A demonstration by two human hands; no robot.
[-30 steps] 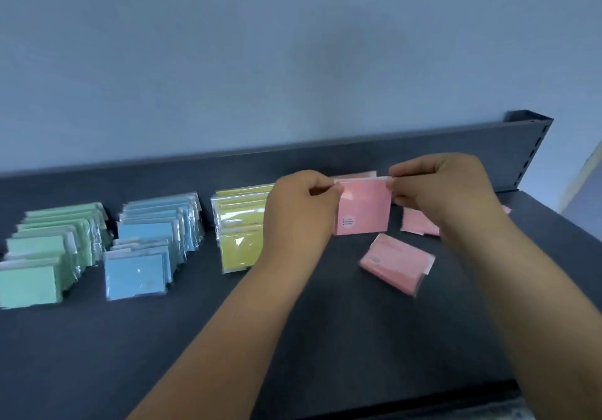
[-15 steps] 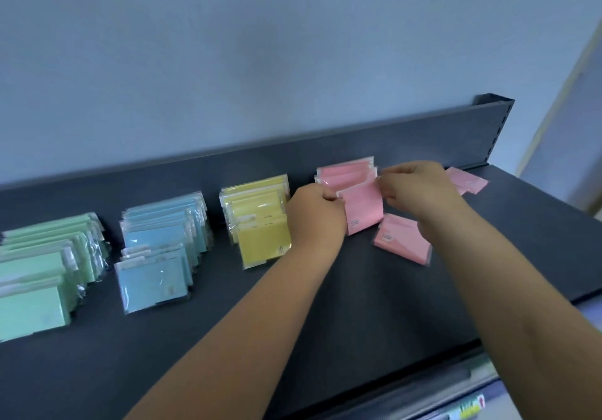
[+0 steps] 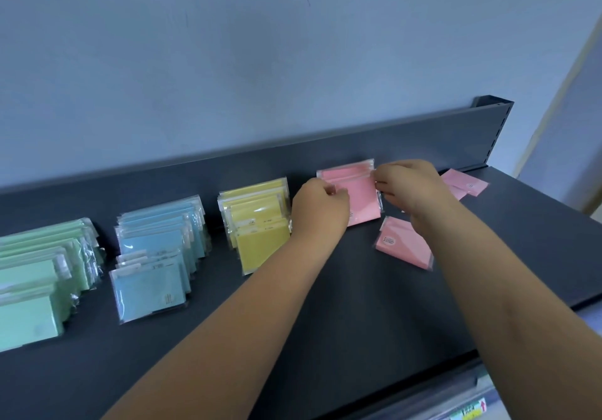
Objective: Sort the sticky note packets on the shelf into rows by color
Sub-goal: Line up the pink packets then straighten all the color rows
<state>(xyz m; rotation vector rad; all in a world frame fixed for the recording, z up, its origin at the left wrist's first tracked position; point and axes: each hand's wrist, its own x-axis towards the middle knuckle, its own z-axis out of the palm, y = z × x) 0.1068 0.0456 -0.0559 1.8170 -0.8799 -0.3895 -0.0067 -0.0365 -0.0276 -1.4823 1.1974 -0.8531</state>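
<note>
On the dark shelf [image 3: 325, 289] stand rows of wrapped sticky note packets: a green row [image 3: 35, 282] at the far left, then a blue row [image 3: 156, 256], then a yellow row [image 3: 257, 220]. A short pink row [image 3: 355, 185] leans near the back wall. My left hand [image 3: 317, 207] pinches the left edge of its front pink packet [image 3: 363, 204], and my right hand [image 3: 407, 188] pinches the right edge. One loose pink packet [image 3: 402, 245] lies flat in front of my right wrist. Two more pink packets [image 3: 464, 183] lie flat at the far right.
The shelf's raised back panel [image 3: 423, 136] runs behind the rows, ending at an upright post [image 3: 492, 103] on the right. A pale blue wall [image 3: 260, 61] rises behind. The shelf's front edge [image 3: 456, 377] carries a price strip with a label [image 3: 472, 413].
Both hands moved the pink packet away from me and set it down against the pink row at the back. The camera has swung to the left and down.
</note>
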